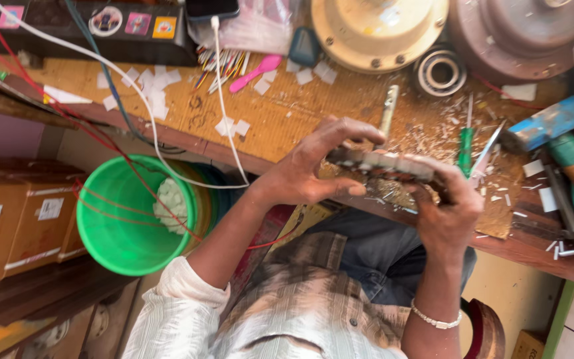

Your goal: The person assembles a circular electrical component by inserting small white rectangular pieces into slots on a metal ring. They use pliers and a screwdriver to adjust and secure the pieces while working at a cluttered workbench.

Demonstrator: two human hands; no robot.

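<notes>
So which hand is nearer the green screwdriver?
Right. The right hand sits just below the green screwdriver, almost at its tip; the left hand is farther off, across the held part.

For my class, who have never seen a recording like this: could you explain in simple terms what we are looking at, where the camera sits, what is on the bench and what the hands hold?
There is no machine here, only a person at work. The single camera is worn on the head and looks down, so the arms reach away from the viewer.

The left hand and right hand together hold a flat, worn part with pale segments, each with its own grip at one end.

It is held over a wooden workbench strewn with paper scraps and shavings. On it lie a green-handled screwdriver, a pink spoon-like tool, a metal bearing ring and a blue-headed hammer. Beside the bench stands a green bucket.
</notes>
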